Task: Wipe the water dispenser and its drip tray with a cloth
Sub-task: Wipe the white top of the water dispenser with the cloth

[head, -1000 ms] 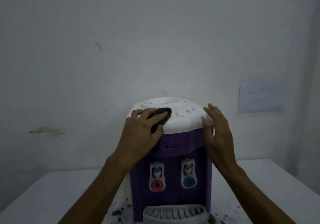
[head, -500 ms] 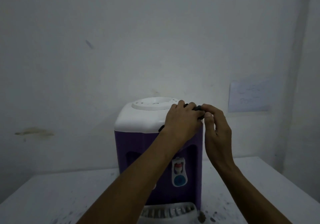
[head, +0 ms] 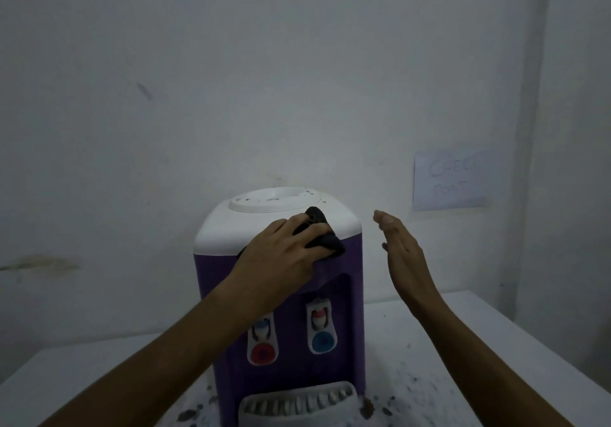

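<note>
The left hand [head: 281, 254] has the dark cloth [head: 322, 233] bunched under its curled fingers, pressed right on the front upper corner of the water dispenser [head: 281, 294] — where the white top [head: 238, 224] meets the purple body. A bunched cloth gives a firm pad to rub with, and this grip looks made for scrubbing along that seam. Part of the cloth pokes out past the fingertips, up onto the white top and down over the purple edge.

The right hand [head: 401, 254] is out to the side, fingers straight and together, holding nothing — it hovers just beside the dispenser's right wall, not touching as far as I can tell. My guess is it's ready to steady the unit against the push of the wiping hand.

Below the left wrist sit the two taps, one with a red button [head: 263, 354], one with a blue button [head: 322, 340]. Lower still, nearest the person and under both forearms, is the grey drip tray [head: 297, 403] — its slots look grimy and no hand is near it. Dark crumbs lie scattered on the white table [head: 479, 344] around the base, mostly beneath the right forearm.

So the top is being worked; I'd judge the tray not yet wiped. Up on the wall beyond the right hand hangs a paper note [head: 449, 180], its writing too faint to read.
</note>
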### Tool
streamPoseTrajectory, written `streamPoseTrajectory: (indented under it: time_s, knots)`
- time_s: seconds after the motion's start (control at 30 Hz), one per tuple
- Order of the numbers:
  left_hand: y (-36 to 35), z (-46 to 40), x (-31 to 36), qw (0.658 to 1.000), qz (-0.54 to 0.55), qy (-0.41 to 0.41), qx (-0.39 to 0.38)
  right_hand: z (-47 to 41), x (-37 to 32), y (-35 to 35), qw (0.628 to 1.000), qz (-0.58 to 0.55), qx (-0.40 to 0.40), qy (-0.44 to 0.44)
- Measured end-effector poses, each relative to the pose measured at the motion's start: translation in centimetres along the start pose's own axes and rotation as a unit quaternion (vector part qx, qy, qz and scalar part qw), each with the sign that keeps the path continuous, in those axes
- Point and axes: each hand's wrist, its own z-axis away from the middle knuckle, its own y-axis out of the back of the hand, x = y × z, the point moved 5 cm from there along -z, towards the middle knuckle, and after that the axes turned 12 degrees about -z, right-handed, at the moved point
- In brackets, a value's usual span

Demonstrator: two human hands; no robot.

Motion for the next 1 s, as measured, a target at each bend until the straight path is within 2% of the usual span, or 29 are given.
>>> streamPoseTrajectory:
  time_s: [0.23,0.33,0.47,0.6,0.83,1.0]
  knots:
    - [-0.1,-3.5,2.4,0.999,-0.003,0.036,-0.024,-0.2,0.6,0.6,0.999,-0.032,-0.002,-0.008]
    - [-0.2,-6.3,3.4,0.995,0.028,0.077,-0.049,-0.1,0.6,0.9,0.999,-0.038,0.002,-0.003]
    - [-0.9,-9.7,2.3,0.961,0.095,0.178,-0.189,0.0,0.7,1.5,0.999,-0.039,0.010,-0.005]
    - [-2.4,-11.6,0.1,0.921,0.105,0.231,-0.297,-0.3,0.2,2.0,0.999,-0.049,0.006,0.003]
    - [-4.0,-13.2,-2.7,0.898,0.097,0.224,-0.367,-0.2,-1.1,1.0,0.998,-0.050,-0.019,0.020]
    - [-3.9,-12.2,-3.2,0.901,0.112,0.197,-0.370,0.2,-2.0,0.5,0.998,-0.051,-0.040,0.019]
